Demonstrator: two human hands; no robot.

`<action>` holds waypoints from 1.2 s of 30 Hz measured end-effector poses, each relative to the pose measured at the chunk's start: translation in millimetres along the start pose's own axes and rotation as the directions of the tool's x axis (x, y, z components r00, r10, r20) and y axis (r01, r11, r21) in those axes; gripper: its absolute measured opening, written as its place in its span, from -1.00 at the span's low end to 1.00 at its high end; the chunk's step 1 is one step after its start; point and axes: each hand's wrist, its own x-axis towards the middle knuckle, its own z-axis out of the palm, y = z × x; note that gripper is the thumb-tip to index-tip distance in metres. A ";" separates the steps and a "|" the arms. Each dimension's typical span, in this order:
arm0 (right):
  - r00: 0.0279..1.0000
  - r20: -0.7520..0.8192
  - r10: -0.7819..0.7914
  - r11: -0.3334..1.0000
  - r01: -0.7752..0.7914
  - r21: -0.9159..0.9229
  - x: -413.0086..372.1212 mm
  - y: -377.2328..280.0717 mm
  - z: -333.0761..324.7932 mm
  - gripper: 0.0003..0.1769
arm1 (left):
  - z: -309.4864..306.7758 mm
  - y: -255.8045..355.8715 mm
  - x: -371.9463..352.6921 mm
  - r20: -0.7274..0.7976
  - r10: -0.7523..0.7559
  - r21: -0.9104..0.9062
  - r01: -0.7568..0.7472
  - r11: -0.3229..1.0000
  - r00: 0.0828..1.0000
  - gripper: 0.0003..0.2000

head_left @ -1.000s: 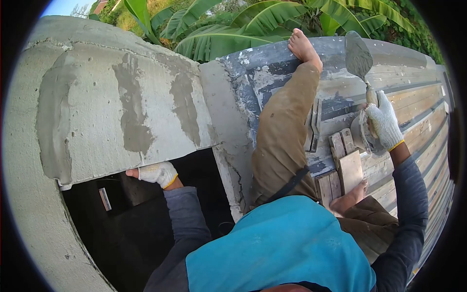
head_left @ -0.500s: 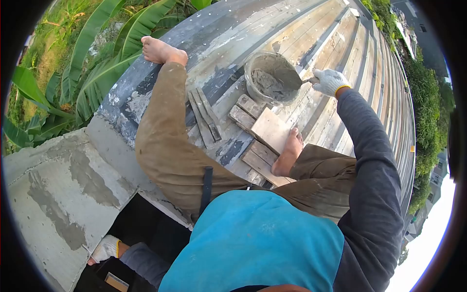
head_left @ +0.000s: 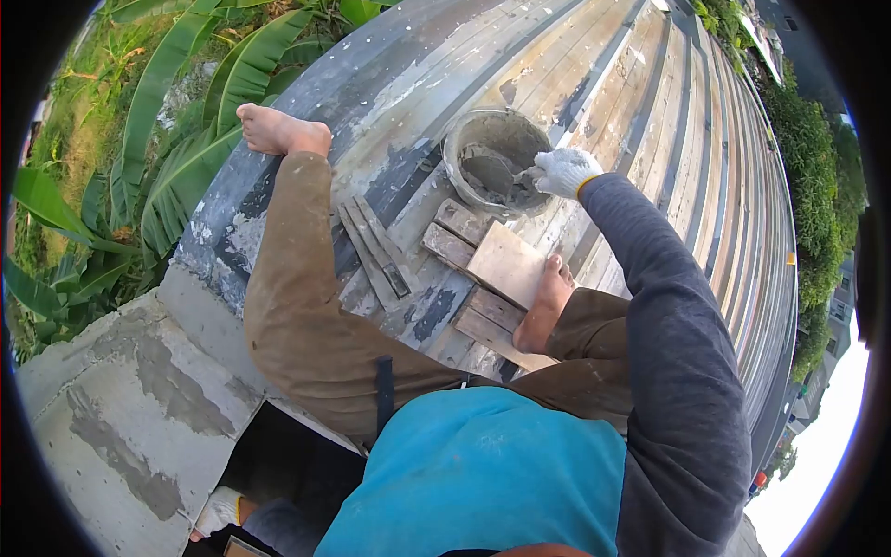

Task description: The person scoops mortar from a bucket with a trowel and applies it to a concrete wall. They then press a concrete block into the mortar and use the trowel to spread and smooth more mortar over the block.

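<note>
Right hand (head_left: 566, 172) grips a trowel (head_left: 494, 171) in the bucket (head_left: 452, 160).
Gloved and closed round the handle, it sits at the bucket's 3 o'clock rim, with the blade down inside on grey mortar (head_left: 520, 197). The bucket stands on the planks (head_left: 650, 111) at about 12 o'clock in view, with a cluster of wood blocks (head_left: 506, 265) just beside it at its 6 o'clock. The right foot (head_left: 548, 302) rests bare on those blocks, and the left foot (head_left: 274, 130) lies out at 10 o'clock by the planks' edge. Left hand (head_left: 221, 511), also gloved, is far down at 7 o'clock against the slab (head_left: 121, 408) edge by a dark opening; whether it grips anything I cannot tell.
</note>
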 end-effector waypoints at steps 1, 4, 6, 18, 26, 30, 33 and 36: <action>0.998 -0.014 0.061 0.998 -0.061 -0.008 5.5 -0.8 7.1 -0.58 | 5.0 -2.9 2.1 0.011 0.002 0.001 -0.002 1.000 1.000 -0.79; 0.998 0.007 0.062 0.996 -0.063 0.069 19.3 4.3 18.6 -0.58 | 11.4 -7.5 8.3 0.049 -0.046 -0.031 0.047 0.998 0.998 -0.79; 0.999 -0.027 0.021 0.997 -0.019 0.073 21.2 -1.8 23.8 -0.59 | 12.9 -9.0 4.4 -0.054 0.074 0.014 -0.074 0.997 0.996 -0.92; 0.962 -0.201 -0.183 0.942 0.230 0.245 43.8 43.6 77.2 -0.65 | -546.8 -244.1 -28.5 -0.431 -0.580 -0.888 -0.210 0.409 0.691 -0.03; 0.988 -0.145 0.053 0.864 0.028 0.503 16.2 92.7 111.0 -0.65 | -554.4 -296.9 -22.1 -0.403 -0.388 -0.910 -0.316 0.270 0.829 -0.07; 0.961 -0.259 0.093 0.813 0.077 0.577 4.1 96.8 102.9 -0.61 | -554.2 -292.7 -24.2 -0.423 -0.420 -0.899 -0.315 0.302 0.803 -0.09; 0.948 -0.312 0.053 0.777 0.157 0.610 -6.3 35.8 50.5 -0.58 | -551.1 -287.8 -25.4 -0.425 -0.407 -0.898 -0.319 0.303 0.809 -0.11; 0.915 -0.381 -0.128 0.706 0.354 0.613 -7.3 -47.6 -3.3 -0.60 | -548.8 -286.2 -26.7 -0.419 -0.401 -0.902 -0.325 0.283 0.815 -0.14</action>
